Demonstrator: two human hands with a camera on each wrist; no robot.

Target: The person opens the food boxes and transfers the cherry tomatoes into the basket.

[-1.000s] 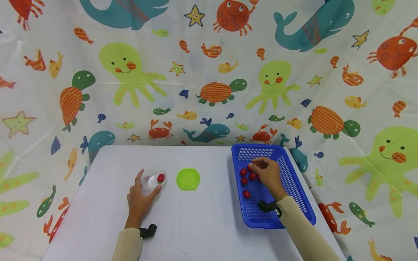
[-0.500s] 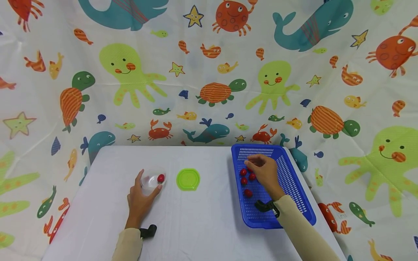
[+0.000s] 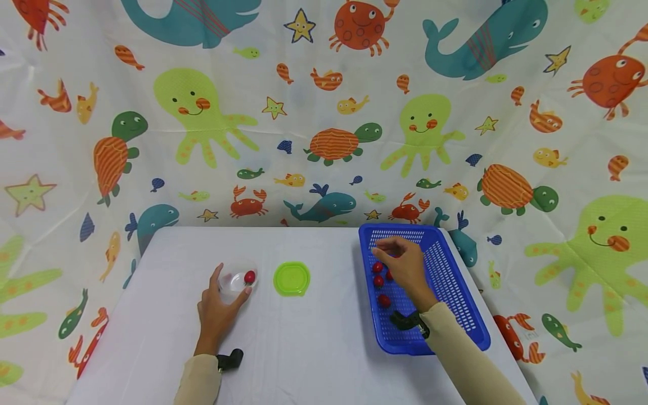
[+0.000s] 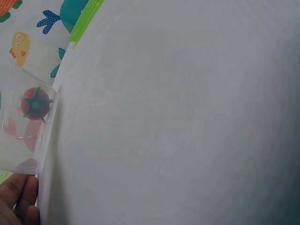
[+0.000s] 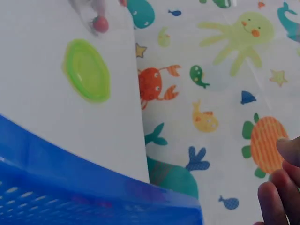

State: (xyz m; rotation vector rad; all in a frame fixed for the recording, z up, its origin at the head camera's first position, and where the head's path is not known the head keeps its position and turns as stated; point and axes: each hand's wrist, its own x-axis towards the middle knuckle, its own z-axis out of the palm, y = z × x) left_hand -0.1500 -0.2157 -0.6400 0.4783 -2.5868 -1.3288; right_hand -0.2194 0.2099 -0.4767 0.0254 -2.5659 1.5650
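Observation:
My left hand (image 3: 216, 309) holds a small clear plastic container (image 3: 230, 286) on the table, thumb and index finger around its near side. A cherry tomato (image 3: 250, 277) with a green star-shaped top (image 4: 36, 104) lies inside. My right hand (image 3: 402, 264) is over the far left part of a blue basket (image 3: 458, 287), thumb and fingertips close together. Whether something is between them is hidden in the head view and cut off by the edge in the right wrist view. Several cherry tomatoes (image 3: 384, 301) lie in the basket, some partly covered by this hand.
A bright green lid (image 3: 291, 279) lies flat on the white table (image 3: 324, 337), between container and basket. The basket stands along the table's right edge. Behind hangs a cloth (image 3: 324, 112) printed with sea animals.
My right hand has shifted left within the basket's far part, away from the tomatoes it was touching. One tomato near the front has rolled slightly. My left hand and the container have stayed still.

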